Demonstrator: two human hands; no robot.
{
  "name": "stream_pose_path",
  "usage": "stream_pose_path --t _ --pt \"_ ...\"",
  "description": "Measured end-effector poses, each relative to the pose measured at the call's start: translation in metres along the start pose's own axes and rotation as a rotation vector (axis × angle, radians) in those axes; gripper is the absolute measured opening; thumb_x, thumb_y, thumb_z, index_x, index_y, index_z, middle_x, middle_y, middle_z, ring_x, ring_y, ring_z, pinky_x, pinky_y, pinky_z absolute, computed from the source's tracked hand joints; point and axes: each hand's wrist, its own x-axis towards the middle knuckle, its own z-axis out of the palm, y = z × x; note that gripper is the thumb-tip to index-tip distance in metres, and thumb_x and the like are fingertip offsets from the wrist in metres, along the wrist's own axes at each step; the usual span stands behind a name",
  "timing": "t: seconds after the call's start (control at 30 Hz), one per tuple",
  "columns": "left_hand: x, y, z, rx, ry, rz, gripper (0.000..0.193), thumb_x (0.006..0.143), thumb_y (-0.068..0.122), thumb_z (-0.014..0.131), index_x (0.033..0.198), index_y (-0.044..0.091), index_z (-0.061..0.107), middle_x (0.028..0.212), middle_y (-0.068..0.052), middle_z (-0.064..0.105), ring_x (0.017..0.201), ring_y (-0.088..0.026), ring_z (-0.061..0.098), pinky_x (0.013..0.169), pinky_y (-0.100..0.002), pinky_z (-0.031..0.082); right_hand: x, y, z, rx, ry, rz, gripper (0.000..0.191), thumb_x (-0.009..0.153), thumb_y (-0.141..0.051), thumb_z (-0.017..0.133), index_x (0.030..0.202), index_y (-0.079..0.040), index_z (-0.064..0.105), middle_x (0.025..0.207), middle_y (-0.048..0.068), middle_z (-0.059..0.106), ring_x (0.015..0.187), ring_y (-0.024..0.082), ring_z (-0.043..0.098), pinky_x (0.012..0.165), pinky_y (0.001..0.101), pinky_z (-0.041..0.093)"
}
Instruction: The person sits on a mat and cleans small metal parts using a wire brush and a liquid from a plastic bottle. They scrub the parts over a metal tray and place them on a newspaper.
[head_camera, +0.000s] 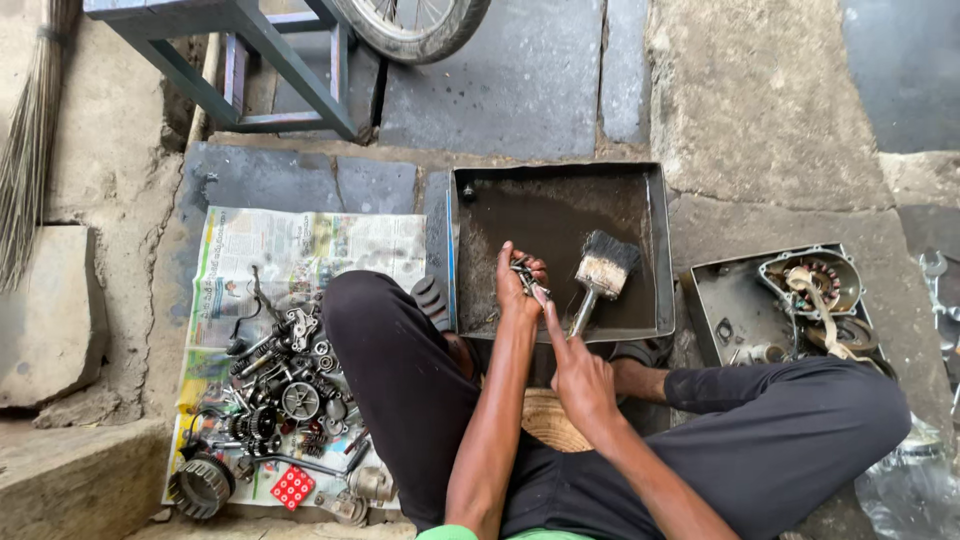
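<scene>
My left hand (517, 283) is closed around a small dark metal part (527, 277) and holds it over the near side of a dark metal tray (655, 210) with dirty liquid in it. My right hand (578, 372) grips the handle of a paintbrush (603, 272), index finger stretched along it. The brush's bristles point up and away, just right of the metal part, above the tray. I sit cross-legged in dark trousers behind the tray.
Several engine parts, gears and springs (280, 400) lie on a newspaper (300, 245) at my left. A smaller tray (735, 300) with a stator coil (815, 280) stands at my right. A blue stool (240, 60), a wheel (415, 25) and a broom (30, 130) are beyond.
</scene>
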Motion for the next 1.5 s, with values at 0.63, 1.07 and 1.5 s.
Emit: stream_pose_path --t 0.63,1.07,1.5 --pt "-0.008 0.000 0.003 0.129 -0.119 0.001 0.037 0.101 0.035 0.055 0.080 0.006 0.062 0.079 -0.012 0.063 0.082 -0.029 0.069 0.059 -0.030 0.058 0.059 0.063 -0.065 -0.036 0.055 0.171 0.064 0.101 -0.011 0.056 0.159 -0.033 0.041 0.091 0.023 0.075 0.079 0.038 0.072 0.072 0.0527 0.057" --pt "-0.005 0.002 -0.015 0.104 -0.482 -0.144 0.039 0.108 0.035 0.050 0.083 0.005 0.055 0.075 -0.010 0.054 0.056 -0.016 0.047 0.039 -0.022 0.036 0.125 0.081 -0.020 1.500 -0.306 0.395 0.022 0.098 -0.026 0.071 0.094 -0.009 0.059 0.065 -0.008 0.047 0.046 0.000 0.036 0.037 0.0172 0.025" --pt "-0.012 -0.002 -0.003 0.321 -0.198 -0.094 0.063 0.098 0.061 0.039 0.082 0.006 0.065 0.082 -0.012 0.072 0.061 -0.023 0.066 0.038 -0.024 0.044 0.100 0.057 -0.061 0.824 0.370 -0.074 0.011 0.097 -0.012 0.076 0.103 -0.003 0.074 0.086 0.004 0.072 0.065 0.007 0.059 0.053 0.0195 0.043"
